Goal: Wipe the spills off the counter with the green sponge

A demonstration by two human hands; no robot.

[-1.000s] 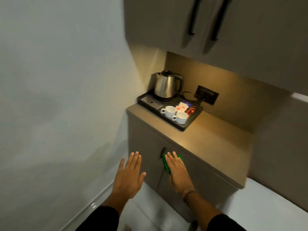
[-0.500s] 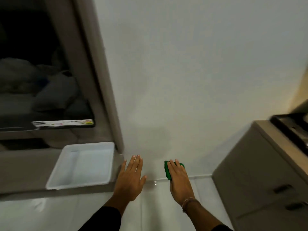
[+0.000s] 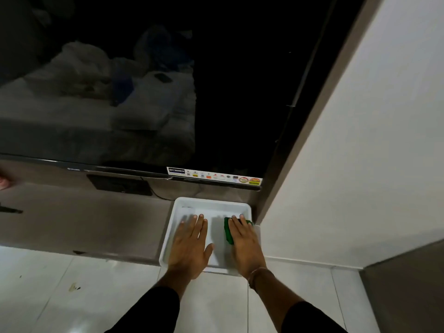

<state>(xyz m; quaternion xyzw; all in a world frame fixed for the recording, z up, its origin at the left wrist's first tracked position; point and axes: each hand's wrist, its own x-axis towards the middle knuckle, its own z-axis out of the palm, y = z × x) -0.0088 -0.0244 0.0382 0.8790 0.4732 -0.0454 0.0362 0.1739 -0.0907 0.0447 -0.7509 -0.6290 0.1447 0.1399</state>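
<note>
Green foam shows in the lower centre of the frame: the green sponge (image 3: 228, 233) lies under the right hand (image 3: 245, 243), whose fingers (image 3: 234, 228) are stretched flat and together over it, pressing it from above rather than curling round it. Only the sponge's left edge and a small corner past the fingertips can be seen; it looks dark green and fairly flat, and the rest is hidden by the palm. The left hand (image 3: 189, 246) is held just left of it, fingers spread wide and holding nothing, a narrow gap between the two hands.

Both hands are over a white tray (image 3: 211, 203) with a raised rim, which sits at the right end of a grey-brown bench (image 3: 84, 222). The tray's near edge overhangs or meets the bench's front edge; which one is hard to tell from this angle. Just right of the tray the bench ends at a brown upright panel (image 3: 310, 131) and a white wall (image 3: 360, 164), so little room remains on that side, while to the left the bench runs long and mostly open. Behind the tray a dark television screen (image 3: 216, 92) hangs close above the bench. Pale floor tiles (image 3: 72, 296) fill the bottom of the frame.
</note>
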